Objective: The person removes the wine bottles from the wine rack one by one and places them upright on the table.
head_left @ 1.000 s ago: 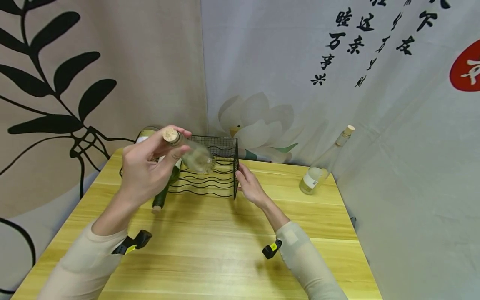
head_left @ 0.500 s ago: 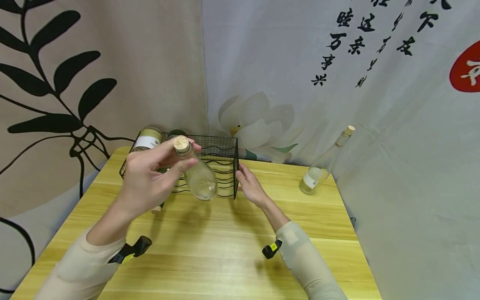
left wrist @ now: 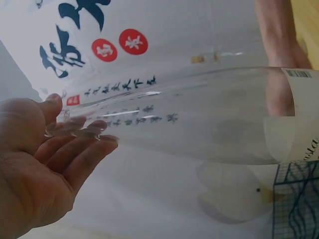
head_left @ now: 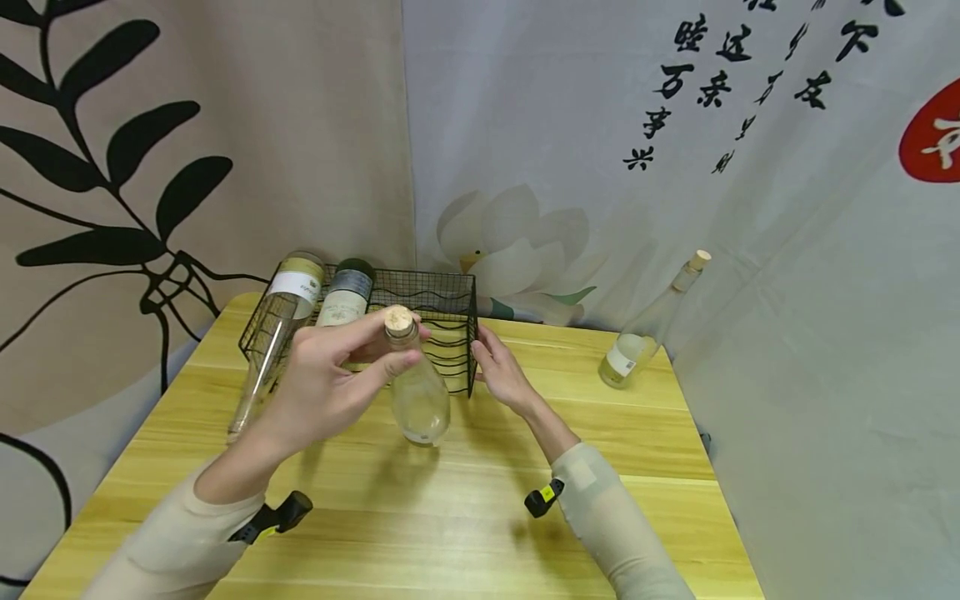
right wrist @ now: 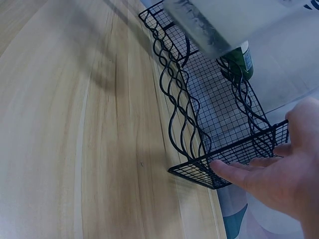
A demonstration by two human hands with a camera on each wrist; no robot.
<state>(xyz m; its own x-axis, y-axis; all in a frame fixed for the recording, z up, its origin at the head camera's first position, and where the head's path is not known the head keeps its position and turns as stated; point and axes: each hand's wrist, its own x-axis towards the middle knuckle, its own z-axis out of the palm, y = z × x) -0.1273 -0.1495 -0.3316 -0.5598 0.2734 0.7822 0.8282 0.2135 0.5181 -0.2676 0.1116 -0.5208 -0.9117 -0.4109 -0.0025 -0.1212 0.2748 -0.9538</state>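
In the head view my left hand (head_left: 337,383) grips a clear glass bottle (head_left: 420,404) by its neck, just below the cork (head_left: 400,320). The bottle hangs tilted above the table, its base toward the front right. The left wrist view shows the same clear bottle (left wrist: 214,114) with a pale label (left wrist: 301,114) near its base. My right hand (head_left: 501,371) rests against the right end of a black wire bottle rack (head_left: 450,333), fingers fairly straight. In the right wrist view the thumb of my right hand (right wrist: 269,179) lies against the rack's end panel (right wrist: 239,154).
Two bottles lie in the rack's left part: a clear one (head_left: 296,287) with a white label and a dark green one (head_left: 351,292), partly hidden by my left hand. Another corked clear bottle (head_left: 630,350) stands at the back right of the wooden table (head_left: 450,525). Printed curtains hang behind.
My left hand has carried the bottle right and toward me, from over the rack to in front of it. The two bottles in the rack have come into fuller view. My right hand stays put.
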